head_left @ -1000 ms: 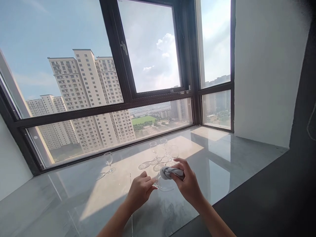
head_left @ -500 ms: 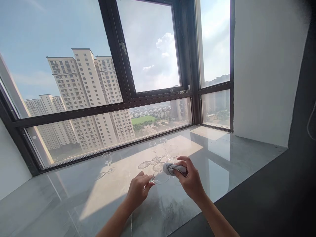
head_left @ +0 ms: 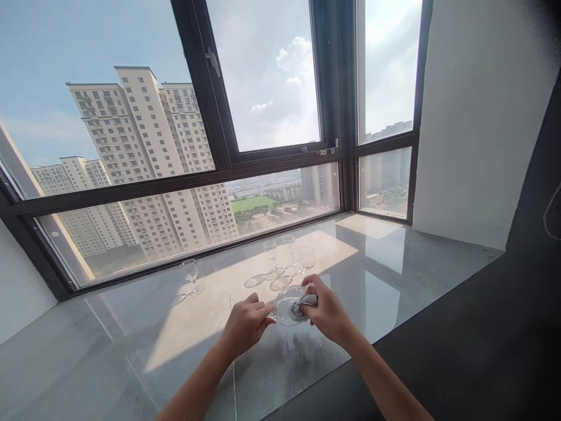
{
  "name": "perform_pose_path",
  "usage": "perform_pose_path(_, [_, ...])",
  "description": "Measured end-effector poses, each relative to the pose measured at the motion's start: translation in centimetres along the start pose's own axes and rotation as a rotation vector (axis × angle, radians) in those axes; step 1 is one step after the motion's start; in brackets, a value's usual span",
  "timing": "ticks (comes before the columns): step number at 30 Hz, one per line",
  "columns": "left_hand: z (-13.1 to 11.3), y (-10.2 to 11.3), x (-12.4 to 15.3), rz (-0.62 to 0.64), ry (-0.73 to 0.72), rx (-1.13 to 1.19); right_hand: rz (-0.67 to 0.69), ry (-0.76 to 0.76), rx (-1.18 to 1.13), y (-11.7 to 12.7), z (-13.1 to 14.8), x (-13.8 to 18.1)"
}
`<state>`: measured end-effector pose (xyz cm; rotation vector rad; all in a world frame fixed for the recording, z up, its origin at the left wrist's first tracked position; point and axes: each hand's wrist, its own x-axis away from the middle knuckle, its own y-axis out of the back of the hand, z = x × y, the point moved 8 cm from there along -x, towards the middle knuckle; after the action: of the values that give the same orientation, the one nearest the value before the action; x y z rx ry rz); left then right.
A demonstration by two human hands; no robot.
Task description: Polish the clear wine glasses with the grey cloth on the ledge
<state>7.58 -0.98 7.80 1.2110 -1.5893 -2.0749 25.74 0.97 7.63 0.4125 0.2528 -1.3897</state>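
Observation:
My left hand [head_left: 248,324] pinches the stem end of a clear wine glass [head_left: 284,313], tipped on its side with the bowl toward the right. A rolled grey cloth [head_left: 310,300] is in the fingers of my right hand [head_left: 328,313]. The cloth's front end sits inside the bowl, seen through the glass. My left fingers cover most of the stem. Just behind my right hand stands another stemmed glass [head_left: 307,257], upright on the sill.
Two more upright stemmed glasses, one [head_left: 269,250] and another [head_left: 289,243], stand farther back, casting shadows. A separate glass [head_left: 189,271] is at the left near the window frame [head_left: 175,179]. The glossy marble sill [head_left: 197,351] ends at a slanting edge on the right.
My right hand has moved slightly left and down, bringing the cloth from beside the bowl's opening into the bowl. My left hand keeps its hold on the glass. The view has shifted slightly.

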Motion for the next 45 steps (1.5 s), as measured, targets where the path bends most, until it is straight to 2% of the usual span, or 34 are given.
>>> perform_pose_path(3, [0.0,-0.4,-0.1,0.015,0.083,0.165,0.017,-0.069,-0.106,-1.0,-0.6,0.0])
perform_pose_path(6, [-0.1,-1.0,-0.3,0.068,0.16,0.438,0.111,-0.102,-0.282,-1.4,-0.5,-0.1])
perform_pose_path(9, [-0.1,-2.2,-0.2,0.2,0.231,0.803,0.171,-0.088,-0.384,-0.8,0.1,-0.2])
perform_pose_path(12, [0.0,-3.7,0.4,0.344,0.338,1.135,0.109,-0.006,-0.327,0.2,0.7,0.0])
perform_pose_path(14, [0.2,-4.1,0.8,0.377,0.391,1.228,0.009,0.112,-0.128,0.7,1.6,0.3])
perform_pose_path(17, [0.7,-3.9,0.8,0.334,0.406,1.188,-0.068,0.32,0.228,0.2,3.4,1.1])
perform_pose_path(19, [1.2,-2.9,0.6,0.215,0.383,1.031,-0.078,0.362,0.316,-0.2,3.9,1.2])
perform_pose_path(20, [1.4,-2.1,0.4,0.131,0.368,0.912,-0.088,0.335,0.306,-0.1,3.8,1.1])
perform_pose_path(22, [1.7,-0.7,0.2,-0.029,0.337,0.656,-0.099,0.204,0.192,0.3,3.1,0.5])
perform_pose_path(24, [1.6,0.1,0.2,-0.129,0.313,0.479,-0.066,0.05,-0.024,0.5,2.1,0.0])
perform_pose_path(27, [1.6,-0.3,0.2,-0.166,0.318,0.439,-0.015,-0.095,-0.374,0.3,1.0,-0.5])
perform_pose_path(29, [1.6,-0.8,0.1,-0.16,0.339,0.493,-0.036,-0.139,-0.522,0.4,0.4,-0.7])
perform_pose_path(32, [1.4,-1.1,-0.1,-0.069,0.327,0.62,-0.077,-0.137,-0.552,0.4,-0.3,-1.0])
perform_pose_path(35, [1.2,-0.9,0.0,0.099,0.293,0.734,-0.056,-0.032,-0.306,-0.5,0.1,-1.0])
perform_pose_path(37, [1.4,-0.9,0.4,0.215,0.309,0.836,-0.027,0.071,-0.096,-1.3,1.0,-0.8])
perform_pose_path(39, [1.7,-1.2,1.0,0.329,0.351,0.984,0.007,0.132,0.003,-2.2,1.7,-0.4])
perform_pose_path(41, [1.9,-1.7,1.6,0.44,0.383,1.135,0.061,0.111,-0.078,-2.9,1.9,-0.1])
perform_pose_path(45, [2.4,-2.5,2.9,0.593,0.411,1.417,0.181,-0.009,-0.517,-4.2,2.2,0.1])
